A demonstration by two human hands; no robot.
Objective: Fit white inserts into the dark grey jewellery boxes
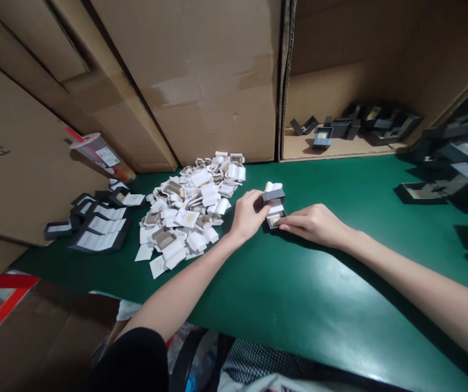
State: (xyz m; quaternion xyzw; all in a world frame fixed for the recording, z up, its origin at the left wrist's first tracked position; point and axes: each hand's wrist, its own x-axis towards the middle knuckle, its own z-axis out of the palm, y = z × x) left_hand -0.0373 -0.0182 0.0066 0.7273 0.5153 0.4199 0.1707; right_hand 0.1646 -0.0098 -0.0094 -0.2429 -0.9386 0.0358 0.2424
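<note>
A small dark gift box (273,195) stands on the green table with its lid raised and a pale lining inside. My left hand (247,213) grips its left side, thumb and fingers closed around the edge. From the right, my right hand (317,224) reaches to the box's front part, its fingers pressed together at a pale insert with a yellowish patch. Whether those fingertips pinch the insert or the box wall is hard to see. Just left of my left hand lies a heap of folded white card inserts (196,239).
Dark boxes with white linings (101,231) sit at the left, near a lidded plastic cup (101,155). An open carton (342,81) at the back right holds several small dark boxes. More open boxes (442,190) are piled at the right. Cardboard cartons (217,81) wall the back.
</note>
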